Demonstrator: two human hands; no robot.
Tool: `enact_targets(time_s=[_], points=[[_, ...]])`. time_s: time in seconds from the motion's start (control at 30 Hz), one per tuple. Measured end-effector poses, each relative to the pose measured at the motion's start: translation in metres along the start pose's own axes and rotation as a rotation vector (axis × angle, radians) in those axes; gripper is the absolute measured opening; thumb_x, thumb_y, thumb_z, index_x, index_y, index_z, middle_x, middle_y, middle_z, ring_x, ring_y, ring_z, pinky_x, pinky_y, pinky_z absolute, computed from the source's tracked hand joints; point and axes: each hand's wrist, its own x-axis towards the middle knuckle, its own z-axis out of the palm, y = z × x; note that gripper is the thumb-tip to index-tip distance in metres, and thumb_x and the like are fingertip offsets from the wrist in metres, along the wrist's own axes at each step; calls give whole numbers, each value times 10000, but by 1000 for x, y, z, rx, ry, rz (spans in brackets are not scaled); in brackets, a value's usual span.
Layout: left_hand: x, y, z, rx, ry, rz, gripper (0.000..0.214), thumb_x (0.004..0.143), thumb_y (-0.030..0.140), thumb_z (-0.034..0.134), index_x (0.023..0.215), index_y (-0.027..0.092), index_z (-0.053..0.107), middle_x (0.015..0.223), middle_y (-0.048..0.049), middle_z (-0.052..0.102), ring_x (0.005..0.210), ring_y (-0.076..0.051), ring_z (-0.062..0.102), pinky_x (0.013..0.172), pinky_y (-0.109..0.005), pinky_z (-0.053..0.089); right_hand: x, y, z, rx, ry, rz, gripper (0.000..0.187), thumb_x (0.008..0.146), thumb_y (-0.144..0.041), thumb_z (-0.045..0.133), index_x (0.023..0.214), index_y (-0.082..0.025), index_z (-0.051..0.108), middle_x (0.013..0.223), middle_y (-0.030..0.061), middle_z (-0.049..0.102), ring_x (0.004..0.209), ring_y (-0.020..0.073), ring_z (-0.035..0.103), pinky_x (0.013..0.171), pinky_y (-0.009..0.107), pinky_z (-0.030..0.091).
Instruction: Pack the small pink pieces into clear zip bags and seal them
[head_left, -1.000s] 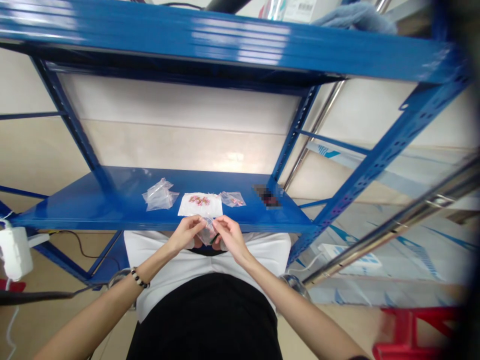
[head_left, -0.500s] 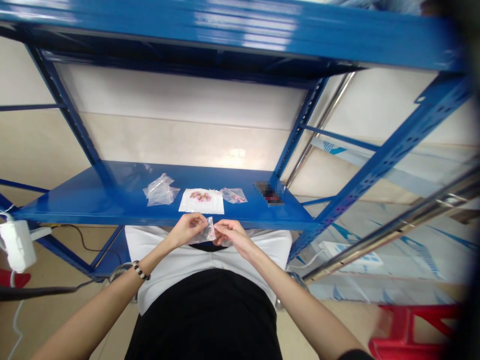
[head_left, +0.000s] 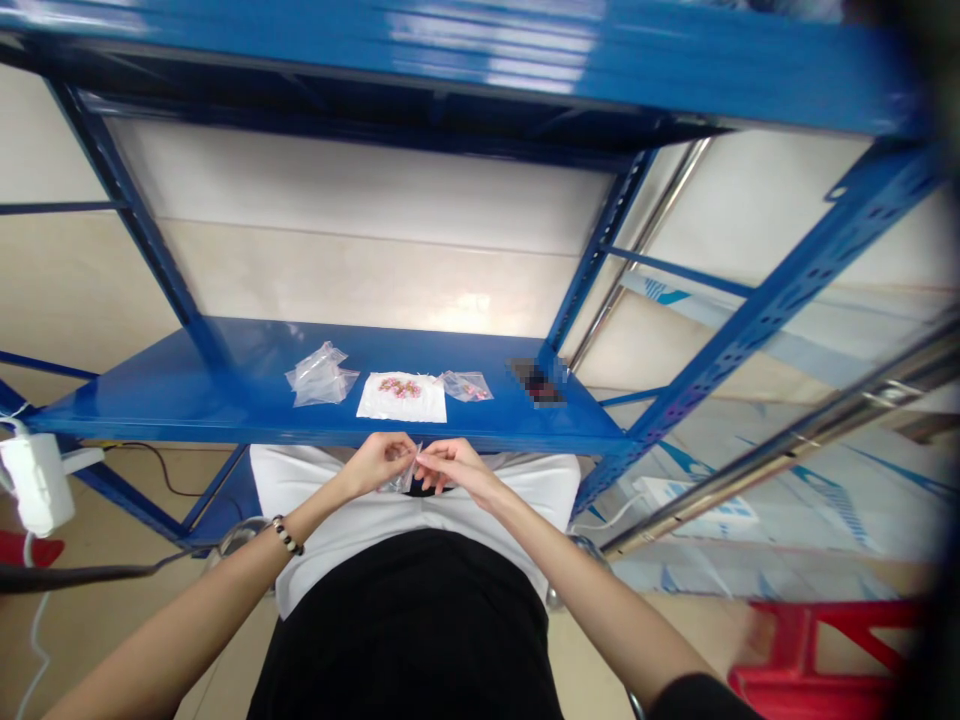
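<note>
since half a second ago the two hands have drawn closer together, and the small clear plastic bag [head_left: 405,477], then spread flat between them, now shows only as a narrow, bunched strip.

the left hand [head_left: 380,462] comes in from the lower left on a bare forearm that wears a black and white beaded bracelet [head_left: 287,535] at the wrist. its knuckles are curled and its fingers [head_left: 401,450] are pressed together on the bag's top edge. the right hand [head_left: 456,466] reaches in from the lower right, wrist bent inward, thumb and forefinger pinched on the same edge. the fingertips of both hands nearly meet there.

both hands are held in front of the person's white top, just below the front lip of the blue metal shelf [head_left: 187,400] and not touching it. on that shelf, straight beyond the hands, lies a white sheet [head_left: 405,405] with a few small pink pieces [head_left: 400,386] on it. to its left sits a heap of crumpled clear plastic bags [head_left: 321,375]. to its right lies another small clear bag with pink bits inside [head_left: 466,385], and further right a dark blurred thing [head_left: 536,383] near the blue upright post. a white boxy device [head_left: 34,483] hangs at the far left, a shiny metal pole [head_left: 787,450] runs slantwise on the right, and a red stool [head_left: 825,660] stands at the lower right. nothing lies between the hands and the camera.

the bag hangs down from the pinching fingertips, between the two hands, in the air in front of the shelf edge. whether anything is inside it cannot be told.
</note>
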Motion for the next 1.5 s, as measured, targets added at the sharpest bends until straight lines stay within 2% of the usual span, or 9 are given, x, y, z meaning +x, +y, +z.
enact_targets(time_s=[0.27,0.47,0.63,0.73,0.97,1.1,1.27,1.33,1.5], points=[[-10,-2,3,83,39,55,206,830,314,591,855,123,665,747,-36,658,599,-113,513,556,-211,382,-3,6,12,-13,8,26,428,751,-548,702,820,-128,653,765,87,713,600,153,665,467,208,495],[-5,-4,1,207,67,127,150,827,280,591,808,164,684,735,-30,647,696,-155,530,654,-256,389,1,12,8,-13,-19,1,372,773,-507,674,793,-137,638,746,76,704,573,138,643,457,205,503],[-8,2,7,242,162,156,183,843,247,582,1011,197,637,798,-21,654,795,-185,584,755,-284,419,5,7,6,-29,3,13,273,763,-410,665,784,-139,638,731,66,699,573,131,635,441,187,488],[-17,8,12,278,156,154,197,874,221,538,1058,213,606,781,-7,640,781,-180,591,758,-285,424,-2,4,11,-34,-35,8,240,767,-380,647,784,-141,642,736,64,699,579,135,635,431,194,487],[-26,23,16,441,300,325,31,847,179,545,820,191,554,1100,-91,604,1044,-236,529,895,-355,387,-8,2,13,-25,-21,-41,179,775,-330,615,799,-154,638,729,46,691,570,132,631,401,175,448],[-20,25,18,455,307,310,111,806,181,567,707,187,517,1017,-90,591,961,-228,524,862,-352,399,-1,-2,5,-43,2,-63,207,786,-353,622,795,-148,644,747,45,685,549,117,616,388,164,416],[-20,20,21,462,201,97,189,875,262,499,698,202,526,661,-7,537,660,-169,508,650,-277,379,-3,-3,4,-96,-66,-87,252,820,-384,632,851,-135,655,753,56,673,589,119,616,404,154,423],[-24,20,23,450,170,39,187,892,298,493,738,206,548,638,5,554,601,-155,508,608,-265,355,-6,-1,5,-116,-64,-89,285,832,-418,630,857,-135,650,770,63,678,604,120,619,412,153,430],[-30,20,27,421,143,41,169,881,361,538,809,214,579,630,11,593,579,-156,543,590,-256,351,-5,5,5,-159,-11,-109,338,847,-483,614,812,-147,608,680,41,661,554,118,609,407,162,429]])
